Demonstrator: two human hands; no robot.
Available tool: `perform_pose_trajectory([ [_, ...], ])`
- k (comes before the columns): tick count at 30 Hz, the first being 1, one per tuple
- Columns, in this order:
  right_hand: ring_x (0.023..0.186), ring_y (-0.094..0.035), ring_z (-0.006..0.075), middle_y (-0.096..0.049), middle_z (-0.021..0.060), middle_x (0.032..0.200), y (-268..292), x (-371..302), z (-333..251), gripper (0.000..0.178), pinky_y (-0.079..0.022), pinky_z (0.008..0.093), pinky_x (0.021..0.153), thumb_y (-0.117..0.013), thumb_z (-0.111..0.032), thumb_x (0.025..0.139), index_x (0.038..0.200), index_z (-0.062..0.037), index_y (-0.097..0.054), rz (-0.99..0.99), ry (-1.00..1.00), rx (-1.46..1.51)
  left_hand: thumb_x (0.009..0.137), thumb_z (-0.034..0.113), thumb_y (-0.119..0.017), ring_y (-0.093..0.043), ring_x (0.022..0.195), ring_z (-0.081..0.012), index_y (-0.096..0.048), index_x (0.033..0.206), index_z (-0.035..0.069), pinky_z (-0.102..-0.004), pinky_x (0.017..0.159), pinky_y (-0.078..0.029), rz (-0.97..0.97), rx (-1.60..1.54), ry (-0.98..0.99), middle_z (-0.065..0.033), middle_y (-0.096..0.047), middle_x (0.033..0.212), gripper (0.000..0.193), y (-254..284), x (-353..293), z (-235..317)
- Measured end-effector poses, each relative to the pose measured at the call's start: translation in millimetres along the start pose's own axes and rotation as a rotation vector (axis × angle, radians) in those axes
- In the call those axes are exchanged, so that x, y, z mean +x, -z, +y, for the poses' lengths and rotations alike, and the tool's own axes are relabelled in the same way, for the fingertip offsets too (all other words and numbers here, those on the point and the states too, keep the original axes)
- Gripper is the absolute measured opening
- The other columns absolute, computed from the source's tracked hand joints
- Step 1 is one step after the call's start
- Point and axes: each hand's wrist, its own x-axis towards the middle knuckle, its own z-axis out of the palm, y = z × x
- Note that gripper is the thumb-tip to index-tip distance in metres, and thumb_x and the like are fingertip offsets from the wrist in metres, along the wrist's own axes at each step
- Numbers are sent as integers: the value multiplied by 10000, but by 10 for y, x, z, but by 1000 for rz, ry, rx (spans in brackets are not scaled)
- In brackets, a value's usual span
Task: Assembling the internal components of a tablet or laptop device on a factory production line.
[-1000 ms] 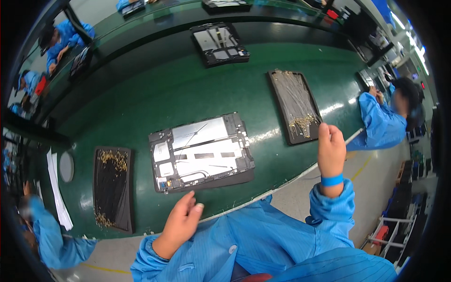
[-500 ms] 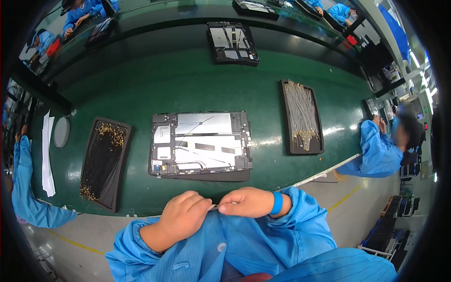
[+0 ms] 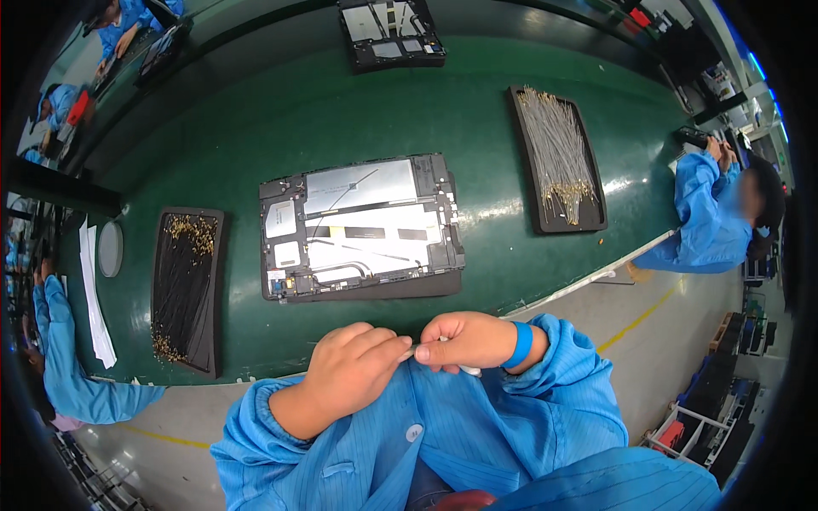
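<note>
My left hand [image 3: 358,366] and my right hand [image 3: 473,341] meet at the table's front edge, both with curled fingers. Between their fingertips is a small whitish thing [image 3: 409,351], mostly covered, so its kind cannot be made out. A white rounded end [image 3: 469,370] shows below my right hand, which wears a blue wristband. Beyond my hands lies an opened tablet-like device [image 3: 362,226] with silver battery panels, on a dark pad. A thin black cable [image 3: 345,201] lies slantwise across it.
On the left, a dark tray [image 3: 213,294] holds black cables with gold ends; on the right, another tray [image 3: 554,226] holds grey ones. A second opened device [image 3: 392,38] lies at the back. White strips [image 3: 95,298] and a round lid [image 3: 110,249] lie far left. A co-worker [image 3: 711,217] sits at right.
The view has shifted, so the table's things sit higher in it. My hands stay together, and the white end below my right hand now shows.
</note>
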Motion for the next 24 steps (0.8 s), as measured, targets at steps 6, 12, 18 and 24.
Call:
perform_pose_trajectory([
  [6, 536, -450, 62, -500, 22, 692, 3, 84, -158, 311, -368, 190, 445, -549, -263, 788, 965, -23, -461, 556, 360, 348, 658, 67, -603, -500, 752, -247, -535, 806, 47, -337, 650, -408, 174, 204, 46, -55, -527, 754, 165, -138, 230, -141],
  [12, 636, -477, 78, -532, 63, 797, 22, 337, -239, 331, -410, 207, 544, -461, -201, 840, 1080, 13, -382, 894, 771, 431, 660, 29, -591, -486, 866, -298, -520, 802, 35, -384, 755, -361, 108, 277, 153, -92, -533, 829, 158, -329, 276, -353],
  [18, 703, -535, 127, -552, 106, 779, 51, 537, -19, 234, -435, 262, 644, -414, -113, 852, 1053, -1, -373, 1083, 1037, -23, 652, 32, -592, -491, 866, -284, -527, 806, 37, -373, 741, -358, 115, 310, 147, -88, -541, 822, 167, -336, 295, -327],
  [24, 664, -550, 151, -544, 115, 751, 97, 613, 65, 224, -449, 268, 587, -438, -101, 839, 1037, -18, -375, 1044, 1094, -150, 681, 69, -544, -487, 861, -248, -553, 793, 50, -346, 765, -348, 81, 346, 162, -70, -537, 790, 114, -319, 297, -313],
])
